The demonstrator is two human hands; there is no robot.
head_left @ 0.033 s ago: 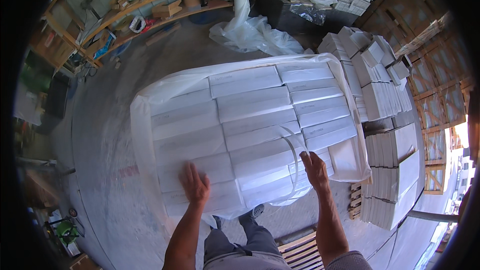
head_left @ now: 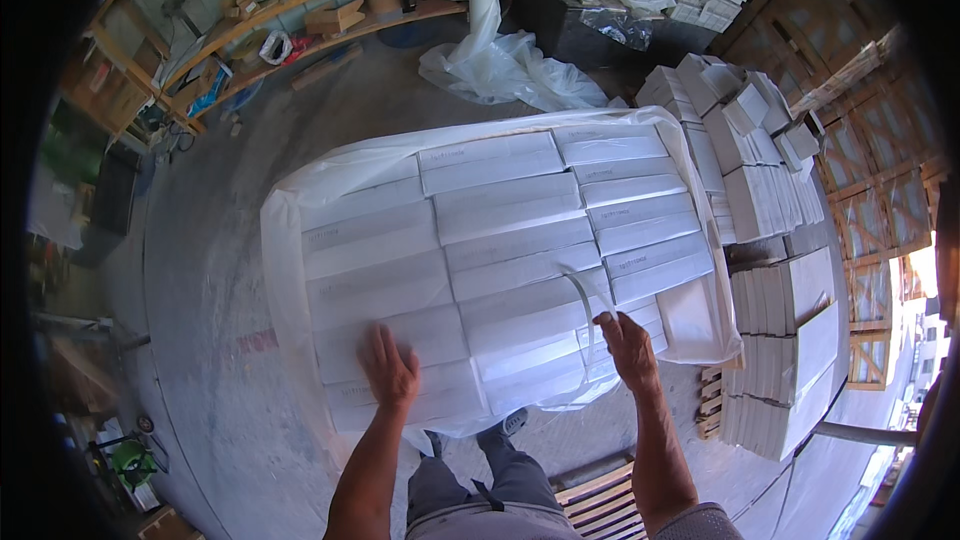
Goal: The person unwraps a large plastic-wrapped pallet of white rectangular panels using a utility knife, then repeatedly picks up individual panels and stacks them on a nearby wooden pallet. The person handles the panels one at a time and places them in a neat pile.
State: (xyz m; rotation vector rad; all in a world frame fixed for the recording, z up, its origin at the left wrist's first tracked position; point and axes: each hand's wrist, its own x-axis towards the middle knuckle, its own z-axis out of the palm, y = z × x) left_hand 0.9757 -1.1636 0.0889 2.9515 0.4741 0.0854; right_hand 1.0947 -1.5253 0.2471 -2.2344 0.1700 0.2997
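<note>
- Resting left hand on white boxes, with fingers extended.
- Pinching thin pale strap between fingers of right hand.
- Holding strap in loop over near-right boxes.
- Can see boxes stacked in rows, edged by plastic sheeting.

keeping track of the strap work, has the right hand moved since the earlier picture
Yes, slightly: the right hand has shifted lower in the picture, judged against the white boxes.

dim, cool-toned interior, overexposed daylight glare through the opening at far right, pale sheen on white rectangular boxes, brown wooden shelves bent by fisheye distortion, blurry left edge, black corners
</note>
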